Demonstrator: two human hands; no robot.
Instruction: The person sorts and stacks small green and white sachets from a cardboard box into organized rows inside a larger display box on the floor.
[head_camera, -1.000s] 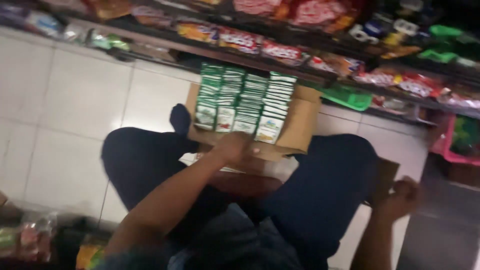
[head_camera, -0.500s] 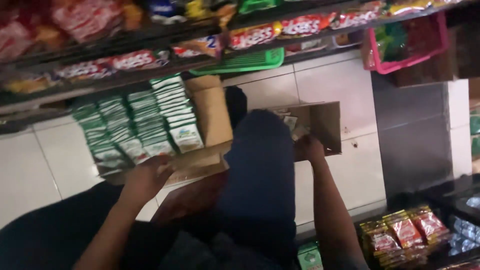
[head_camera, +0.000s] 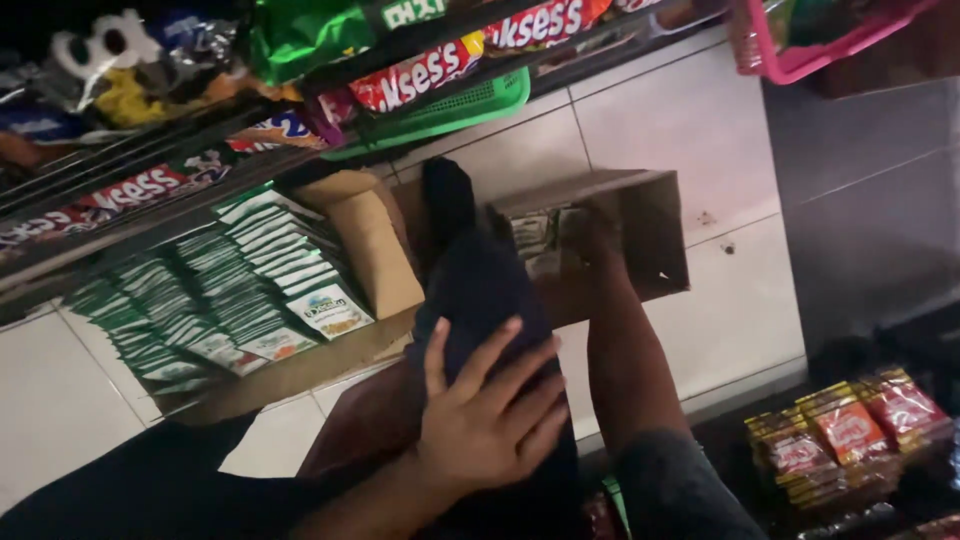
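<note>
My left hand (head_camera: 490, 415) lies flat on my own dark-trousered leg (head_camera: 490, 300), fingers spread, clamped on nothing. My right hand (head_camera: 590, 235) is stretched forward into the small cardboard box (head_camera: 650, 225) ahead of it; the fingers are down in shadow among the packets (head_camera: 535, 235), so I can't tell if they're closed on one or loose. Hands well apart, right one far ahead of the left.

That small box sits on the pale floor tiles (head_camera: 690, 130), just right of my leg, open side facing me, long axis running left-right. Packets inside stand at the left end, just left of my right hand.

Left of my left hand and forward: a bigger cardboard box (head_camera: 375, 250), flaps open, full of green-and-white sachets (head_camera: 250, 290). They stand on edge in rows, and the rows run diagonally away from me to the left.

Beyond both boxes: shelf edge with red snack packs (head_camera: 420, 75), a green basket (head_camera: 450, 105), a pink basket (head_camera: 800, 55) further right. Near my right elbow, low right, stacked red and yellow packs (head_camera: 850, 430).
</note>
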